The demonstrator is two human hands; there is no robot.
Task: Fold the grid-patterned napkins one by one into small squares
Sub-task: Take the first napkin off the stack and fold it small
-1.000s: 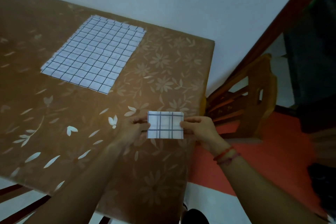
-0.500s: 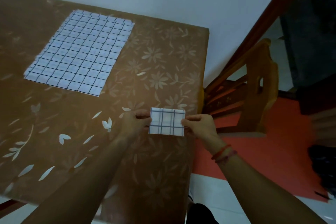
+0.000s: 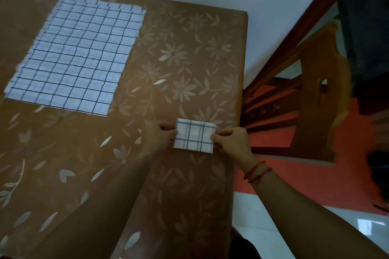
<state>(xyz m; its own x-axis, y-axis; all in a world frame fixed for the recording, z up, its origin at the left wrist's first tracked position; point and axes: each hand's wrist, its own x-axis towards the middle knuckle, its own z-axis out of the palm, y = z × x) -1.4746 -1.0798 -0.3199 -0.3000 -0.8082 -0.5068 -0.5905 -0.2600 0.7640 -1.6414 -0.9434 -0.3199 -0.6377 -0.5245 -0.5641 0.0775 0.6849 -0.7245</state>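
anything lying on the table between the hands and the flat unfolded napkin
Nothing visible. The left hand and right hand pinch the folded napkin; the tablecloth between them and the unfolded napkin, farther back on the left, shows only its flower print.

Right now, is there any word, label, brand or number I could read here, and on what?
None readable. The folded napkin, pinched by the left hand and right hand, and the flat napkin carry only grid lines; the tablecloth shows only flowers and leaves; the wooden chair bears no lettering.
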